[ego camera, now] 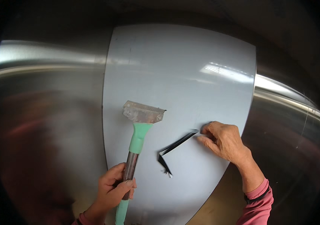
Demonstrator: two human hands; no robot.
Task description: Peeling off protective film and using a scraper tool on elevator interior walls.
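My left hand (115, 184) grips the dark shaft of a long-handled scraper (141, 135) with green plastic parts. The scraper's metal head, with screws on its face, points away from me over a pale, smooth panel (160, 78). To the right, my right hand (223, 140) has its thumb and forefinger apart, with nothing seen between them. Just left of those fingertips is a bent black strip (177, 144) with a sharp fold and a frayed lower end. Whether the strip lies on the panel or is in the air, I cannot tell.
Shiny metal sheet (72, 112) borders the panel on the left, and more reflective metal (283, 135) lies to the right. A brownish surface (213, 202) shows beyond the panel's lower right edge. Light reflections cross the panel and the metal.
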